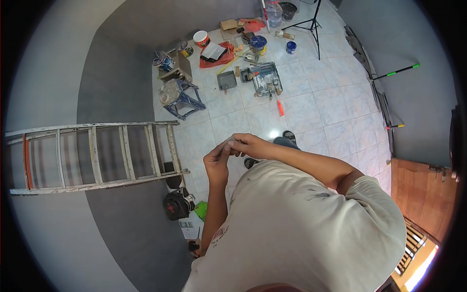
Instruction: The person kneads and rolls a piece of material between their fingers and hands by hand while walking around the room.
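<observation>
My left hand (217,156) and my right hand (244,144) meet in front of my chest, above the tiled floor. The fingers of both are bent and pressed together at the tips. A small greyish bit seems to show between them, but it is too small to name. Paint-like dark smears mark the pale shirt (292,214) I wear. Beyond my hands on the floor lie a paint-stained roller tray (266,78) and a tool with an orange handle (280,107).
A ladder (97,155) leans along the wall at left. A paint-spattered stool (182,99), a small grey tray (226,81), a blue paint bucket (258,44) and a red bag (224,57) stand further off. A black tripod (315,25) is at the back, and a wooden door (421,190) at right.
</observation>
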A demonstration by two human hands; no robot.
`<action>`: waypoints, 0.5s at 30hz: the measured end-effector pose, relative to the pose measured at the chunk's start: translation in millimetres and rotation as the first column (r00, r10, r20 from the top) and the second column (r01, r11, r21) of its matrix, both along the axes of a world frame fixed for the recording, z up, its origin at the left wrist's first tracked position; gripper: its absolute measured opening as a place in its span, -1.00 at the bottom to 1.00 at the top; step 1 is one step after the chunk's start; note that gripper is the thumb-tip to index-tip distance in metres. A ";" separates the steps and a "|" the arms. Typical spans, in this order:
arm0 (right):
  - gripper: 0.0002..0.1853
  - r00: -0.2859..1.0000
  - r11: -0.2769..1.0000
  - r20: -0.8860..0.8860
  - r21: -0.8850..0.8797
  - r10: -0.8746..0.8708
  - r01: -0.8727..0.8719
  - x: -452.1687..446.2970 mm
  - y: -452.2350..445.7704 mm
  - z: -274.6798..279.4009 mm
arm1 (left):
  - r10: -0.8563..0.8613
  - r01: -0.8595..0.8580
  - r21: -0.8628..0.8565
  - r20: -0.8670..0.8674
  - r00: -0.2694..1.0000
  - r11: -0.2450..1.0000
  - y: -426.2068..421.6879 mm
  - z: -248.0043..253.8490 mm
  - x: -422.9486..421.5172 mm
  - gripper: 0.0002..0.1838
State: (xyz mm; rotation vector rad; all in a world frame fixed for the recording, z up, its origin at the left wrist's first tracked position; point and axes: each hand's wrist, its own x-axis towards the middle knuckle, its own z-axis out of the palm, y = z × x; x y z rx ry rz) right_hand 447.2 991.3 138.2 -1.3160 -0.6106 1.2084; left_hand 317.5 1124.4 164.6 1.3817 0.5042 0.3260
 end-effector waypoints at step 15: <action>-0.73 0.876 0.956 0.385 0.075 -0.289 0.283 131.9 -137.5 8.3 | 0.093 -0.059 0.469 -0.050 0.994 0.881 -146.2 15.7 151.0 -0.85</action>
